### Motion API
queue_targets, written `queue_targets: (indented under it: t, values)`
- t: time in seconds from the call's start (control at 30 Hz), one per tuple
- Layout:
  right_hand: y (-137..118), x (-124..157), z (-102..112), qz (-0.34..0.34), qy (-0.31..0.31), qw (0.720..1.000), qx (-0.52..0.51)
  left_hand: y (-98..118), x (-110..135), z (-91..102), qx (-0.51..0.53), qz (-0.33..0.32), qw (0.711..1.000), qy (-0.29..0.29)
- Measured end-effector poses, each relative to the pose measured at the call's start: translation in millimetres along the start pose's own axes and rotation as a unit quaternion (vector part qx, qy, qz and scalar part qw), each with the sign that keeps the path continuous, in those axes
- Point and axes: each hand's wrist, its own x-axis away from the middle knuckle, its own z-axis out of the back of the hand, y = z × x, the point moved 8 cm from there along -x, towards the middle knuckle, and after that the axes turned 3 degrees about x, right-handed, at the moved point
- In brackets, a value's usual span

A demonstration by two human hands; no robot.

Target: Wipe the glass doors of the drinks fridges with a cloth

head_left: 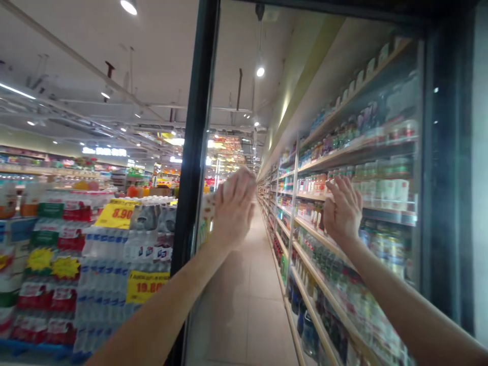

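A dark-framed glass door (pixel 244 315) fills the middle and right of the head view. My left hand (pixel 233 206) is raised at the pane with its fingers stretched out flat, blurred by motion. Its fingertips look pale, and I cannot make out whether anything thin lies under them. Farther right, my right hand (pixel 344 211) is up at the glass too, fingers apart and slightly bent, with nothing visible in it. Both forearms reach up from the lower corners. The door's black upright frame (pixel 192 152) stands just left of my left hand.
Long shelves (pixel 316 234) of bottles and jars show in the pane on the right, beside a tiled aisle floor (pixel 259 290). Left of the frame are stacked bottle packs (pixel 102 269) with yellow price signs (pixel 116 213). Ceiling lights (pixel 128 7) hang overhead.
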Motion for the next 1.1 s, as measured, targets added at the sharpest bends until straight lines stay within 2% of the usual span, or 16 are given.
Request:
queue_targets:
  t: [0.07,0.13,0.17,0.23,0.3,0.33,0.4,0.5,0.57,0.63,0.7,0.77,0.87,0.9,1.03,1.1]
  values:
    - [0,0,-1,-0.005,-0.004,1.000,0.002,39,30,-7.0,0.028,-0.171,0.984,-0.043]
    - [0,1,-1,-0.007,-0.006,1.000,0.003,73,66,-10.8,0.064,-0.348,0.932,-0.079]
    - [0,1,-2,-0.008,-0.008,1.000,0.003,80,75,-12.2,0.074,-0.388,0.914,-0.094]
    - [0,0,-2,-0.010,-0.010,1.000,0.002,70,64,-14.1,0.075,-0.332,0.934,-0.106]
    - [0,0,-2,-0.011,-0.010,1.000,0.003,39,31,-8.1,0.081,-0.144,0.984,-0.063]
    - [0,0,-3,-0.011,-0.010,1.000,0.005,26,17,-2.7,0.101,-0.065,0.992,-0.030]
    - [1,0,-3,-0.009,-0.005,1.000,0.007,14,-1,6.8,0.174,0.016,0.984,0.028]
    - [1,1,-2,-0.002,0.005,1.000,0.006,7,-16,14.4,0.275,0.060,0.955,0.090]
    - [1,1,-1,0.002,0.010,1.000,0.003,-6,-18,18.2,0.276,0.098,0.947,0.136]
    - [2,1,-1,0.001,0.009,1.000,0.000,-13,-17,18.9,0.210,0.097,0.962,0.145]
    - [1,1,0,0.001,0.008,1.000,-0.002,-4,-14,13.8,0.116,0.049,0.986,0.107]
    - [1,1,1,0.005,0.011,1.000,-0.001,22,-7,4.8,0.053,-0.069,0.995,0.050]
    - [1,1,1,0.005,0.011,1.000,0.000,52,3,-5.8,0.025,-0.219,0.975,-0.012]
    - [1,1,0,0.004,0.008,1.000,0.000,47,-2,-6.3,0.018,-0.208,0.978,-0.012]
    - [0,1,-2,0.001,0.000,1.000,-0.002,-10,-26,4.9,0.013,0.011,0.997,0.079]
    - [0,1,-3,-0.002,0.001,1.000,0.000,-5,-20,3.6,0.031,-0.011,0.996,0.086]
